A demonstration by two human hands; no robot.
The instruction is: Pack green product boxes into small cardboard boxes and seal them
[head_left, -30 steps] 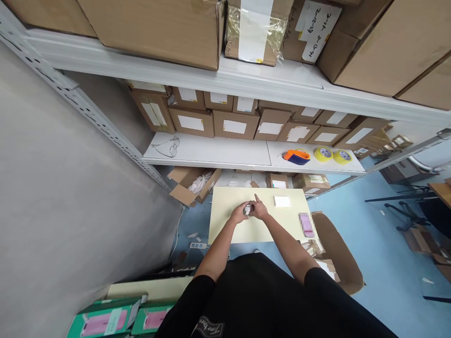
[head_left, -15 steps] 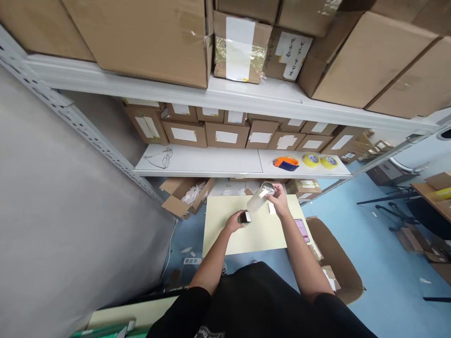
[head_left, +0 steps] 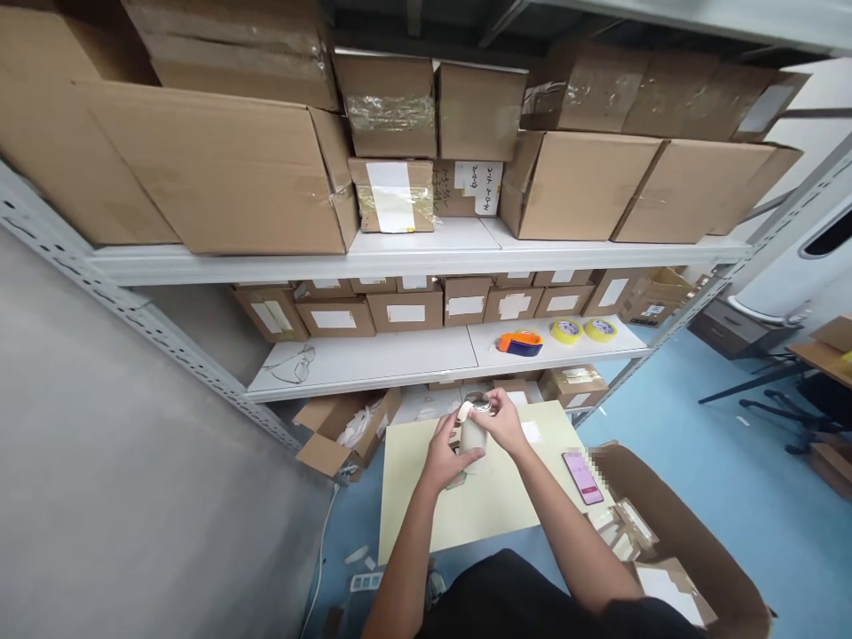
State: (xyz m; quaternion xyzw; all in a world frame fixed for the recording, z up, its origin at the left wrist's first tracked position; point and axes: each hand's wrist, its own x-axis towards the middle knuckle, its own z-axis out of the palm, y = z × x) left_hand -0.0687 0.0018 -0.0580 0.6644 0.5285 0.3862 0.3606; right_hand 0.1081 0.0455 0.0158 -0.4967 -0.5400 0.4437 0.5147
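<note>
A frosted, pale cylindrical bottle [head_left: 473, 438] with a shiny silver top stands upright between my two hands over the cream table [head_left: 426, 524]. My left hand [head_left: 440, 454] wraps round its left side, the thumb across its lower front. My right hand [head_left: 506, 423] grips the bottle by its top rim. A small white flap [head_left: 464, 412] sticks out at the rim on the left. Part of a small dark and green box [head_left: 456, 481] shows on the table under my left hand, which hides most of it.
A pink-screened phone [head_left: 583, 477] lies at the table's right edge, near a white paper [head_left: 531, 432]. Open cartons stand left [head_left: 323, 453] and right [head_left: 706, 524]. On the shelf above are an orange tape dispenser [head_left: 520, 343], yellow tape rolls [head_left: 566, 332], glasses [head_left: 301, 365] and labelled boxes [head_left: 406, 313].
My left hand has let go of the small dark box and now holds the bottle's side. The bottle has gone from tilted to upright. The view has tipped upward.
</note>
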